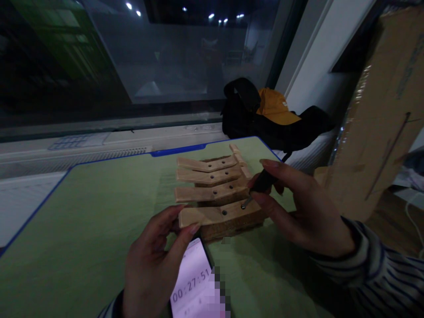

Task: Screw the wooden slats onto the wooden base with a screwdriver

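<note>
A wooden rack of several bent slats fixed across darker, rough-edged wood lies on the green board. My left hand (155,256) pinches the free left end of the nearest wooden slat (205,216), thumb in front and fingers behind. In my right hand (294,203) is a screwdriver (263,181) with a black handle, held between thumb and fingers. Its tip meets a screw (243,206) in that same slat. A dark hole or screw (224,213) sits to its left. The farther slats (207,176) each show two dark spots.
A phone (195,282) showing a timer lies at the front, close below the rack. The green board (99,212) has a blue edge. Behind it are a window sill, a black bag (238,110) and an orange cap (276,106). A tall cardboard box (380,119) stands at right.
</note>
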